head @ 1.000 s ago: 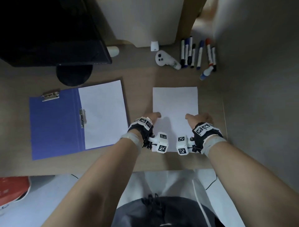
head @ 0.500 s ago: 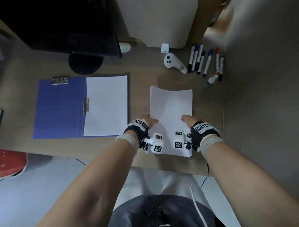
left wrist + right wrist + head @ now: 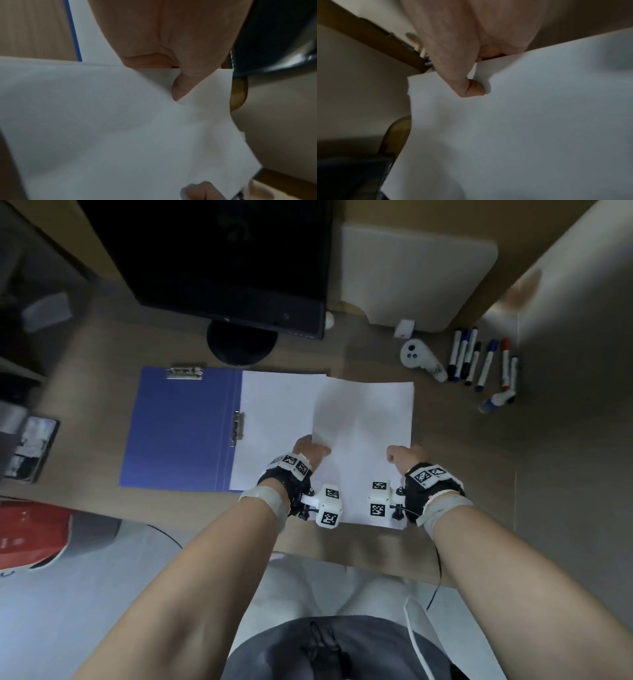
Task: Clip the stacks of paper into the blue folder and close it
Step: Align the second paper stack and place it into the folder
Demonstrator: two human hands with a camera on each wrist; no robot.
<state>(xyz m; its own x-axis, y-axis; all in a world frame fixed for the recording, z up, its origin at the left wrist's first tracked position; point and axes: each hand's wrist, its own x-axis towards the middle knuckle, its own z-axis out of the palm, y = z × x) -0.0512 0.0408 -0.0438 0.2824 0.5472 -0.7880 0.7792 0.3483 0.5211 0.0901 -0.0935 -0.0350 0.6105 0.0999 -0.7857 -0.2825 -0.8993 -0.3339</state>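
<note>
Fingers of the left hand and right hand pinch the paper stack's side edges in the head view; the blue folder lies open to their left, its long axis running away from them, nearer the left hand. Left wrist view: thumb clamped on top. Right wrist view: same grasp.

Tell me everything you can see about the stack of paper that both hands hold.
The stack of paper is plain white, blank on top, several sheets thick at its edge. The left hand and the right hand pinch its two long sides, thumbs on top. It looks lifted and slightly bowed above the desk. Its left part overlaps the white sheets already lying in the open blue folder.
</note>
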